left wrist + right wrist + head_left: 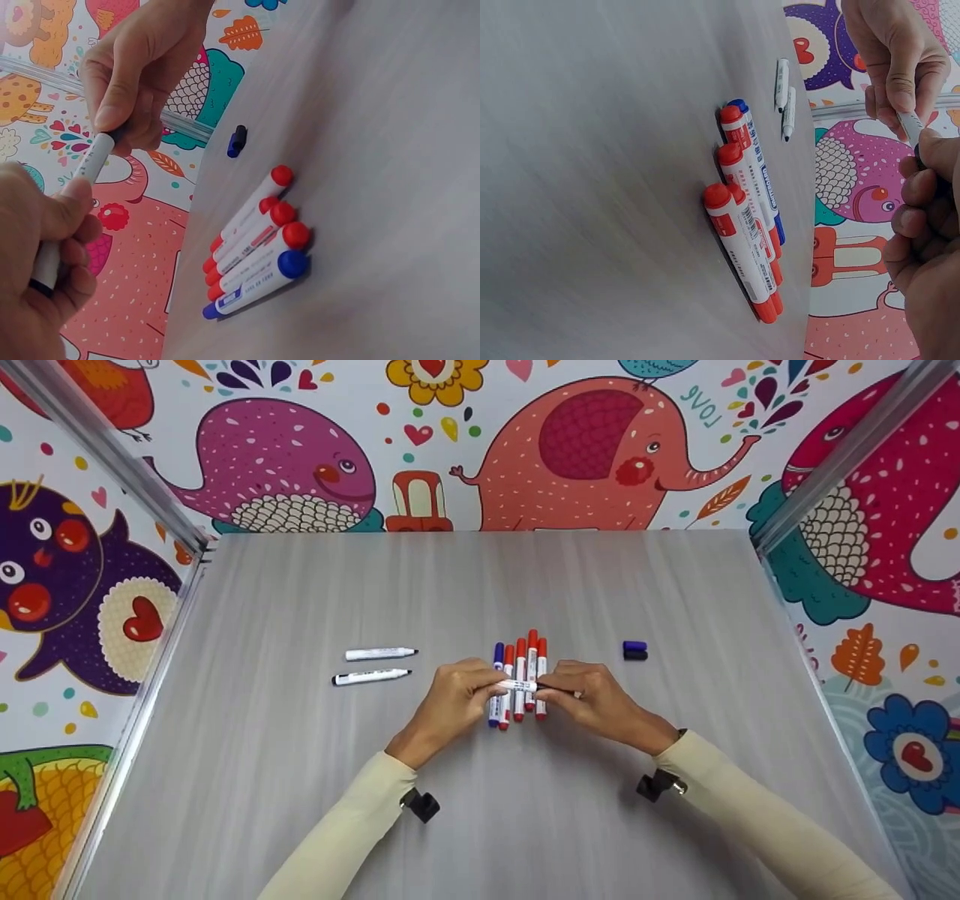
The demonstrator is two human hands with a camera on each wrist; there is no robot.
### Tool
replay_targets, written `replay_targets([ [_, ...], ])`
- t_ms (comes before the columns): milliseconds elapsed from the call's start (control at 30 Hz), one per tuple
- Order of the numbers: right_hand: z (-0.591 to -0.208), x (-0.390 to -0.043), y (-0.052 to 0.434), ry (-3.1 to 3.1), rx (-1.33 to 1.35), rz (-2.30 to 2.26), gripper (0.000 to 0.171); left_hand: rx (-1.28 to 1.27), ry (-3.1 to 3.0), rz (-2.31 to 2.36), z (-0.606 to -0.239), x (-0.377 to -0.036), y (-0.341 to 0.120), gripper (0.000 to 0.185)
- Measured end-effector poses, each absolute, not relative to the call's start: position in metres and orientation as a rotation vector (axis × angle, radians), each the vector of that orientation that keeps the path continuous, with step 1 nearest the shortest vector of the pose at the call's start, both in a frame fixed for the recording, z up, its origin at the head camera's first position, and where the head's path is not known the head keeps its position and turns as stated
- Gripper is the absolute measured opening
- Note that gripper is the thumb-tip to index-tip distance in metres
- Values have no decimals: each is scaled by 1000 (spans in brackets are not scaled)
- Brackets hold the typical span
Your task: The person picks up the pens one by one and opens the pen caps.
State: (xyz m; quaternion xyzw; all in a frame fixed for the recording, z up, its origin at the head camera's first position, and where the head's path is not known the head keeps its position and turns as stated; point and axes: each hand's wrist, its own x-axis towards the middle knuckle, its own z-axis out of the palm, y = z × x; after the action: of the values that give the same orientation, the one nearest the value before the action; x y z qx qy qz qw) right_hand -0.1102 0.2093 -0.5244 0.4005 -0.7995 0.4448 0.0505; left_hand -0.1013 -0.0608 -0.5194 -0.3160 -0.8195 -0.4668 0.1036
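white marker [517, 685] is being pinched by both hands' fingers [487, 681]; i'm worrying a slip knocks the row [519, 679].

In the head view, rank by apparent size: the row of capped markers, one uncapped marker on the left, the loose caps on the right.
1. Row of capped markers.
2. Uncapped marker.
3. Loose caps.
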Motion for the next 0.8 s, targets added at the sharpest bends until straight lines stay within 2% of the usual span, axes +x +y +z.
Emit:
replay_targets([
  [533, -517, -108, 210, -2472, 1225, 1588, 17, -1010, -2384, -1380, -518, -101, -63, 10],
  [800, -515, -105, 213, -2577, 1143, 1716, 15, -1015, -2333, -1383, -521, -98, -60, 6],
])
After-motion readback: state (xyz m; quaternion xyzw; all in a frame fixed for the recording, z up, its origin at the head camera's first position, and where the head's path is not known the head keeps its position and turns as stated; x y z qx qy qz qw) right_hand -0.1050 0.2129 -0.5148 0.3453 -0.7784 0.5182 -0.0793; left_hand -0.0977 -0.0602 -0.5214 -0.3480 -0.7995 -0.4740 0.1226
